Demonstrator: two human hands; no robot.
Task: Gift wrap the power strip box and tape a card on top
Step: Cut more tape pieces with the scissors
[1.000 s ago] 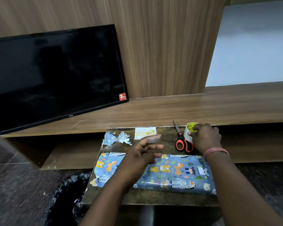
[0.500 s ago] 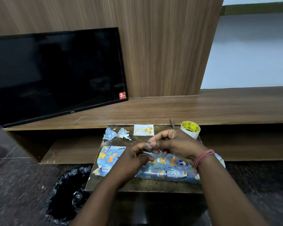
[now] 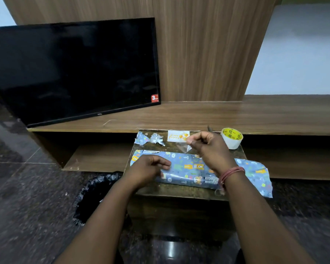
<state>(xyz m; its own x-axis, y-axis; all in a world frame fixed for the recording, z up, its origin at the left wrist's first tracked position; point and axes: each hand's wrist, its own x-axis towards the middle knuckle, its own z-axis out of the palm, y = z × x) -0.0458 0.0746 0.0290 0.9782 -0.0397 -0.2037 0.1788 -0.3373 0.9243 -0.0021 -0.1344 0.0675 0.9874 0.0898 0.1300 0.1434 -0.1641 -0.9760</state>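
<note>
Blue animal-print wrapped box (image 3: pixel 189 172) lies flat; card (image 3: pixel 176 135) lies beyond it.

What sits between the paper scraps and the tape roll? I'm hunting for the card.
In the head view, the card, then the right hand pinching a tape piece.

The small table (image 3: pixel 179 191) was crowded — the wrapped box (image 3: pixel 189 170) spanned its width, with 2 paper scraps (image 3: pixel 149 139), the card (image 3: pixel 177 135) and the tape roll (image 3: pixel 231 138) lining the far edge. Bare strips remained between box and card — and along the near edge.
</note>
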